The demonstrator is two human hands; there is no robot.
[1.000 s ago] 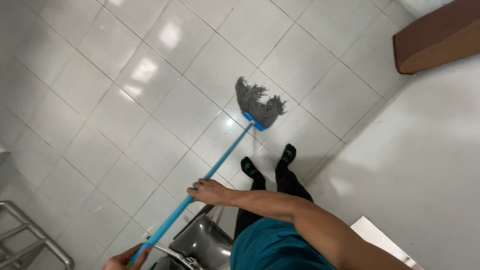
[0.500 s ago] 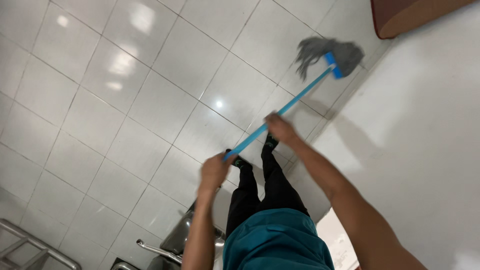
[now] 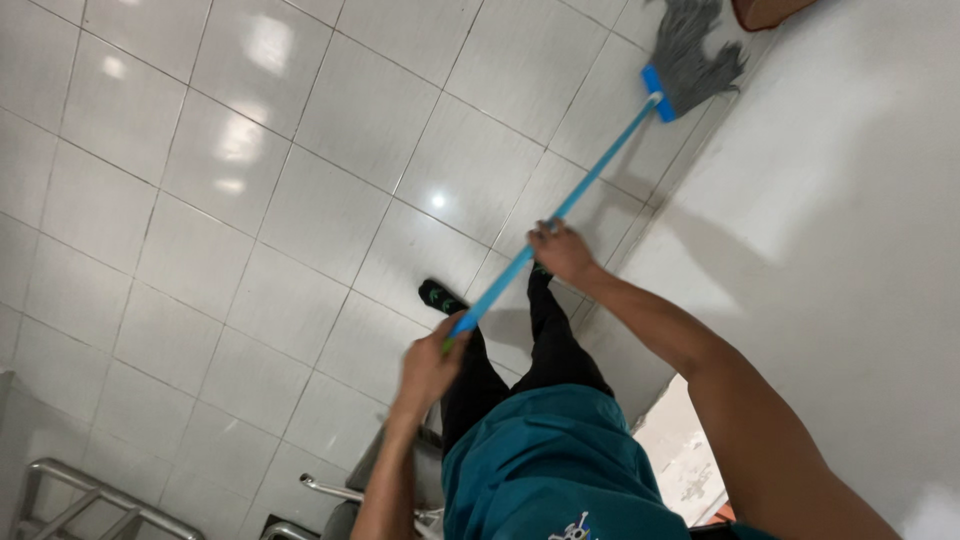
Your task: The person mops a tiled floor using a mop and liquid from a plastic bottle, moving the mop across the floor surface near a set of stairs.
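Teal shirt (image 3: 560,470) and dark trousers fill the near edge, with metal rails (image 3: 90,505) low at the left. Just above, the left hand (image 3: 432,365) is wrapped around the top end of the blue mop handle (image 3: 580,190); further along the shaft the right hand (image 3: 562,250) is curled over it, though blur makes the exact finger positions hard to tell. A black shoe (image 3: 440,297) stands on the glossy white tile floor (image 3: 300,200) beside the handle. Farthest out, the grey string mop head (image 3: 692,50) lies on the tiles close against the white wall (image 3: 850,200). Judging by this reach, mopping well here means keeping both grips firm and the strands flat on the floor along the wall's base.
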